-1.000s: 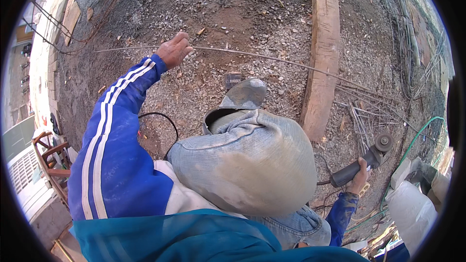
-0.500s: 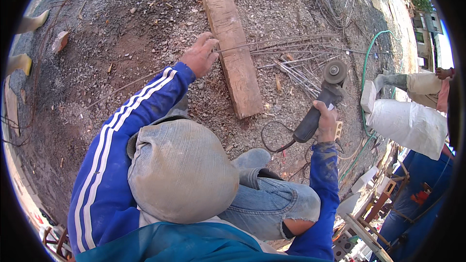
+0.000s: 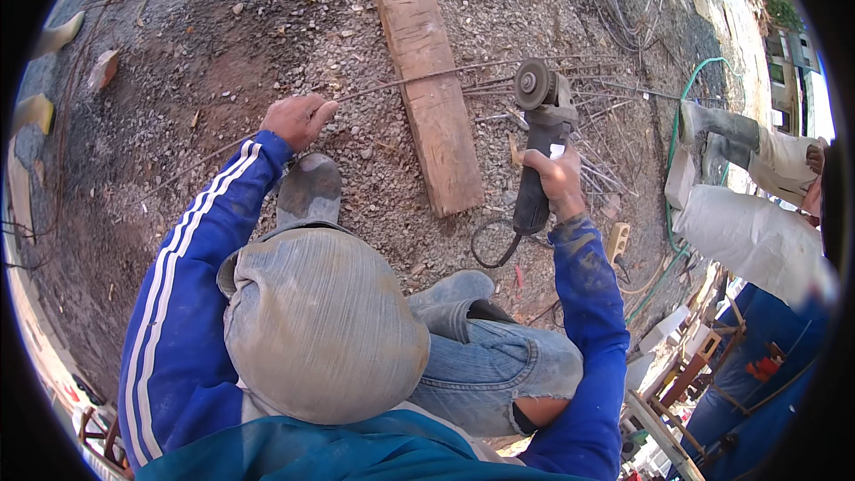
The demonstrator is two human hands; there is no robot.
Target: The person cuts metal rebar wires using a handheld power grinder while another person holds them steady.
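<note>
My left hand [image 3: 301, 119] is closed around a thin steel rebar rod [image 3: 392, 84], which runs slantwise across a rough wooden beam [image 3: 427, 80] on the gravel. In my right hand [image 3: 558, 180] is a black angle grinder [image 3: 536, 187], held by its body with the disc [image 3: 533, 84] pointing away from me. The disc is close to the rod, just right of the beam; I cannot tell whether they touch. From the back of the grinder a black cord [image 3: 486, 248] loops down.
Several cut rods [image 3: 597, 165] lie right of the beam. A power strip [image 3: 617, 240] and a green hose [image 3: 670, 151] are farther right, near another person's boots [image 3: 721, 132] and a white sack [image 3: 748, 227]. A broken brick [image 3: 104, 69] lies at far left.
My left hand has gone from open beside the beam to gripping the rod farther left, and the rod is raised. The grinder has moved left and away from me, toward the rod.
</note>
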